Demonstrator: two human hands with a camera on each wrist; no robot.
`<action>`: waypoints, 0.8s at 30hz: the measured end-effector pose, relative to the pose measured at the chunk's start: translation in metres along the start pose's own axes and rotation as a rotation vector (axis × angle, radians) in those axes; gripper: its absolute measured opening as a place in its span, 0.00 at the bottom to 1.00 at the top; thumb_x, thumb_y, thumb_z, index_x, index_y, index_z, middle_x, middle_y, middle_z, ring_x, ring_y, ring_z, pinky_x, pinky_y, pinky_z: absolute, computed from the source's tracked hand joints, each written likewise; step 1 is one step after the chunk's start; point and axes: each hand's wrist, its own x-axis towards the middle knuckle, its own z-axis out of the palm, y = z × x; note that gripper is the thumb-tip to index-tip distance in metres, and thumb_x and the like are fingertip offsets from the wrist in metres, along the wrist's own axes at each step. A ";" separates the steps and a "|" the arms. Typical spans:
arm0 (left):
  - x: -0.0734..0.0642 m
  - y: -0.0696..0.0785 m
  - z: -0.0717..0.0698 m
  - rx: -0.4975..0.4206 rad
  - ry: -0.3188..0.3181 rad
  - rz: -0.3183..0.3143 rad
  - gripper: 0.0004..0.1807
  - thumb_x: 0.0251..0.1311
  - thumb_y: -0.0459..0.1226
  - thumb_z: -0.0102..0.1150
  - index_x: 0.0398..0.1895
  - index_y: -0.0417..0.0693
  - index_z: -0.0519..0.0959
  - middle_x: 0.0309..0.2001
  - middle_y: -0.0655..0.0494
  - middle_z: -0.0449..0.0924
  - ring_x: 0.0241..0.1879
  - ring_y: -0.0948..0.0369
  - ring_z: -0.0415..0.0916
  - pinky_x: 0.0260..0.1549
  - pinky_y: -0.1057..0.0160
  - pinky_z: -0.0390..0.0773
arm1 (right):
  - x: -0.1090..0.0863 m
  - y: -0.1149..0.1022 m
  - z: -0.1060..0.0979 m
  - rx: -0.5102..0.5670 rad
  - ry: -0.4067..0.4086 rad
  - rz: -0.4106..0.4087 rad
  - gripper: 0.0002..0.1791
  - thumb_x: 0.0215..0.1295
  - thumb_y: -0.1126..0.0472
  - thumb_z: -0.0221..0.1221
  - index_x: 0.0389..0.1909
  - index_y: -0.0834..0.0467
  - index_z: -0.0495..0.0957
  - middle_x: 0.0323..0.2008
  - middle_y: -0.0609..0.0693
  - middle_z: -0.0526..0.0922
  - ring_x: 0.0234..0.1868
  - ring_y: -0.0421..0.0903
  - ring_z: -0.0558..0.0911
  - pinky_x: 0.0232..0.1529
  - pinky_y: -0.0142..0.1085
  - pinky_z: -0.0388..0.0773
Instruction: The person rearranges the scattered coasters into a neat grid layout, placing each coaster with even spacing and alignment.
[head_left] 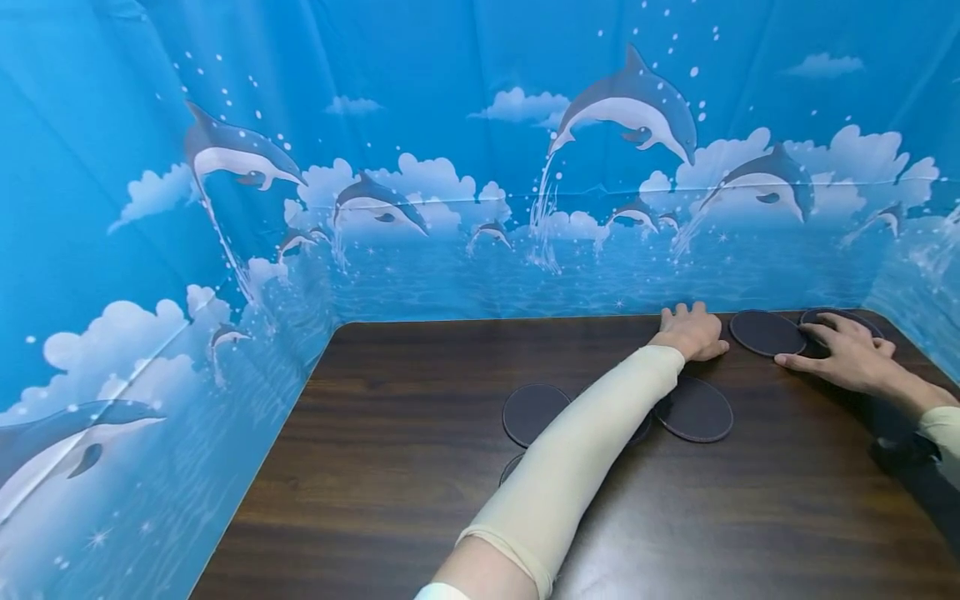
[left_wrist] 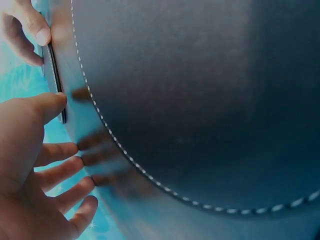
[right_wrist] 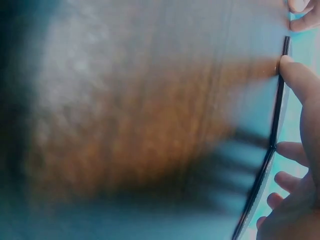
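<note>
Several round, dark coasters with pale stitched edges lie flat on the table. My right hand [head_left: 847,357] touches the rim of one coaster [head_left: 765,332] near the far edge, thumb and index finger apart along it. Its other fingers reach over a further coaster [head_left: 862,317], partly covered. To the left, my left hand [head_left: 692,332] rests on the table with fingers spread, holding nothing. Its thumb comes close to the first coaster; whether they touch I cannot tell. A nearer coaster [left_wrist: 190,100] fills much of the left wrist view, beside the left fingers.
The dark wood table [head_left: 390,467] meets a blue dolphin-print curtain [head_left: 450,125] at the back and sides. Another coaster [head_left: 534,412] lies mid-table. My left sleeve [head_left: 577,467] crosses the table and partly hides more coasters.
</note>
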 end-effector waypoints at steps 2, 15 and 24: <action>-0.003 -0.001 -0.004 0.001 0.012 0.005 0.20 0.73 0.63 0.44 0.62 0.80 0.74 0.70 0.70 0.57 0.71 0.60 0.53 0.69 0.53 0.50 | 0.002 0.000 -0.004 -0.011 -0.023 0.007 0.53 0.66 0.32 0.60 0.68 0.76 0.62 0.67 0.81 0.50 0.63 0.84 0.49 0.44 0.74 0.53; 0.006 -0.001 0.005 -0.025 0.064 -0.020 0.23 0.70 0.66 0.46 0.62 0.76 0.76 0.72 0.67 0.53 0.70 0.59 0.52 0.68 0.53 0.54 | 0.020 0.001 -0.014 -0.048 -0.171 -0.030 0.52 0.65 0.36 0.62 0.68 0.77 0.59 0.66 0.82 0.46 0.63 0.85 0.48 0.48 0.76 0.51; -0.001 0.005 0.006 -0.049 0.090 -0.040 0.27 0.65 0.70 0.49 0.64 0.79 0.73 0.71 0.68 0.55 0.68 0.60 0.53 0.66 0.54 0.54 | 0.024 0.002 -0.016 -0.015 -0.182 0.000 0.54 0.60 0.35 0.67 0.65 0.78 0.62 0.67 0.82 0.45 0.63 0.85 0.46 0.48 0.74 0.50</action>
